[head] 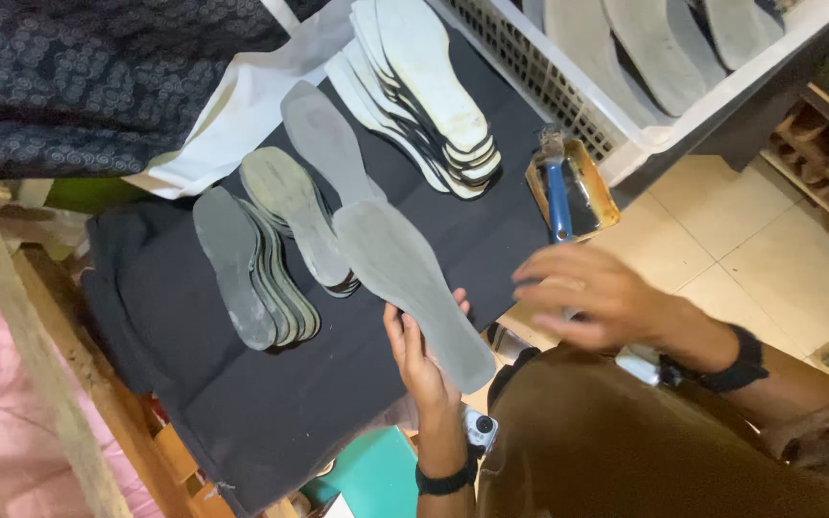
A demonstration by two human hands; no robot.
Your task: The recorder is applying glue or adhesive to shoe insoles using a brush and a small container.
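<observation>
Two hands over a black cloth (242,403) spread on the work surface; left hand (419,350) fingers curled under the near end of a grey insole (410,283), gripping it, insole lying diagonally with its toe end up-left; right hand (592,293) blurred, fingers loosely spread, nothing in it, hovering just right of the insole; blue-handled brush (558,197) resting on a small orange tray (602,192) beyond the right hand; stack of grey insoles (242,264) fanned at left; second fanned stack (295,206) beside it; pale insole pile (429,86) further up; white crate (722,96) with more insoles at top right.
</observation>
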